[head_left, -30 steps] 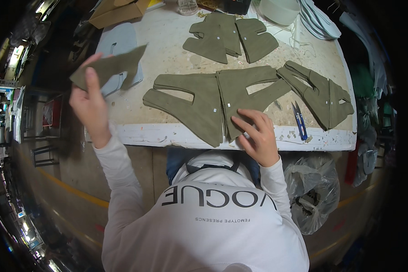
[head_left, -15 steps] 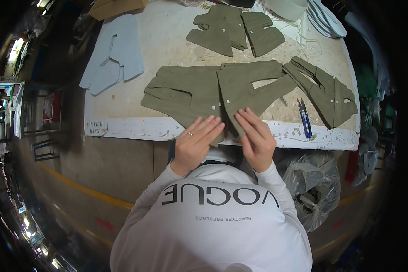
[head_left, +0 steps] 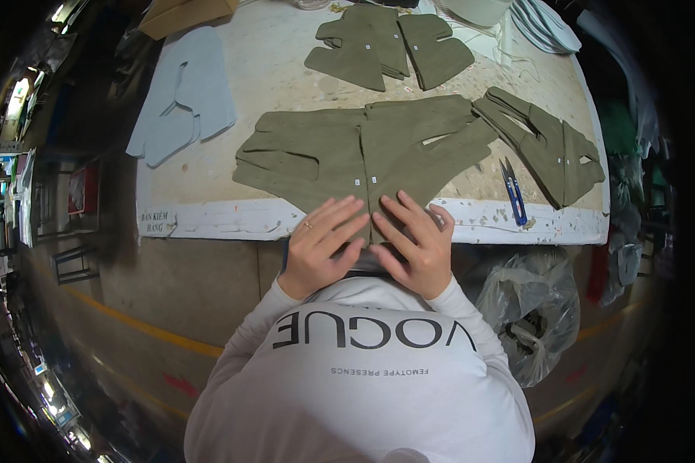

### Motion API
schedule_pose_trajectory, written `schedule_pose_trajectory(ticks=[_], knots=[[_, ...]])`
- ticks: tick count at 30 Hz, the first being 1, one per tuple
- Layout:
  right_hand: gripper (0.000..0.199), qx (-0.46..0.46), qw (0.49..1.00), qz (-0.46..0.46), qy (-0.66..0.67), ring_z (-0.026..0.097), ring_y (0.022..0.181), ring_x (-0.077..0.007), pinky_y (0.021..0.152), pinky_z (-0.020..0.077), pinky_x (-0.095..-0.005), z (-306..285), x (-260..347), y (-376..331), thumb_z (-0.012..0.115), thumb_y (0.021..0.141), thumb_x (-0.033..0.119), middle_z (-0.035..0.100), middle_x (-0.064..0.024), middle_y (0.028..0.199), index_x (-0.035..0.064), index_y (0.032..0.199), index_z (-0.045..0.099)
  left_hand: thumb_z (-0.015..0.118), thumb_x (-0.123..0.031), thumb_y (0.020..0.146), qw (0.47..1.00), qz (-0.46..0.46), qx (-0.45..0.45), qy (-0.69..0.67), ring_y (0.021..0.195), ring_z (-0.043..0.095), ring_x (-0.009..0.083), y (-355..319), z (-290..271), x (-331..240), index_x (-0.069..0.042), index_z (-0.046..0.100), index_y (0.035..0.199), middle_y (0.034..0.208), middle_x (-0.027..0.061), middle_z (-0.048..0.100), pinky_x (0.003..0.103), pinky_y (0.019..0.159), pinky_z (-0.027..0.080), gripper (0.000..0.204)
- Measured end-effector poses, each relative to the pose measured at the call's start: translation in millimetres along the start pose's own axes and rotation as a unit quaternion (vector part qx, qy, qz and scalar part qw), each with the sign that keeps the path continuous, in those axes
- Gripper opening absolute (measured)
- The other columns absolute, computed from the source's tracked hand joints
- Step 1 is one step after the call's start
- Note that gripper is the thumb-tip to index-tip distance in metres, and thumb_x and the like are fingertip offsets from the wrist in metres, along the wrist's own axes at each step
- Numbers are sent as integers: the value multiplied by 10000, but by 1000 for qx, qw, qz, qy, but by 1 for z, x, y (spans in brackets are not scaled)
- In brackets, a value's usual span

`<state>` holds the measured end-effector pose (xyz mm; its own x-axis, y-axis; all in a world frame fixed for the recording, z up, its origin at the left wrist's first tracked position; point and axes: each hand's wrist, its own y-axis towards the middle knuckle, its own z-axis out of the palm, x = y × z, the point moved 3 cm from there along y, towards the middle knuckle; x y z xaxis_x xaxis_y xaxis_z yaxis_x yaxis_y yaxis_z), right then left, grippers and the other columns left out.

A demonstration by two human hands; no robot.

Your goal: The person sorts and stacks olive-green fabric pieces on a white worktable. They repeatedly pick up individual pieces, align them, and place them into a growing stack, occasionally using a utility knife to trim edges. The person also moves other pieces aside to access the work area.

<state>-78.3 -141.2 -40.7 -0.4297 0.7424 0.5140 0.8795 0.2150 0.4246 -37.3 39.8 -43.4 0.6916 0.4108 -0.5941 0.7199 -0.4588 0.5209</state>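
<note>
Left hand and right hand, fingers spread flat, press the olive fabric pieces

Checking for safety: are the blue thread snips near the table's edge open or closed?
Closed: the blue-handled thread snips lie flat, their blades together in one point.

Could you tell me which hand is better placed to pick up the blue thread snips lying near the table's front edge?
Probably the right hand. It rests on the olive fabric pieces on the same side as the blue thread snips, with bare table between them. The left hand would need to cross over it.
</note>
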Motion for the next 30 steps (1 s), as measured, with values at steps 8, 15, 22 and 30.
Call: schedule_pose_trajectory(ticks=[8,15,22,30], knots=[[328,-49,994,42,-90,485,1249,-355,986,406,-458,-35,-71,60,675,872,170,607,-94,1209,106,1194,669,628,-130,898,983,-72,26,164,1307,511,311,62,-12,35,-83,678,1205,1319,92,615,518,1114,335,315],[295,2,992,14,-124,441,1299,-379,1001,412,-483,-32,-102,99,746,807,160,564,-106,1267,100,1074,636,680,-140,860,978,-116,50,167,1067,589,269,90,-5,68,-108,692,1056,1009,68,637,529,1098,329,199],[259,10,993,93,-72,532,1105,-315,951,385,-436,-46,-94,88,731,810,153,588,-82,1118,105,1047,638,704,-192,848,974,-74,-16,215,1138,555,264,89,-5,56,-143,682,1105,1093,36,615,565,1122,271,263],[417,50,993,21,-104,519,1151,-277,940,393,-406,6,-43,75,652,884,266,552,-97,1165,92,1262,617,685,-511,834,943,-80,247,208,1503,110,391,77,18,41,-117,319,1535,1632,81,199,719,1117,107,884]])
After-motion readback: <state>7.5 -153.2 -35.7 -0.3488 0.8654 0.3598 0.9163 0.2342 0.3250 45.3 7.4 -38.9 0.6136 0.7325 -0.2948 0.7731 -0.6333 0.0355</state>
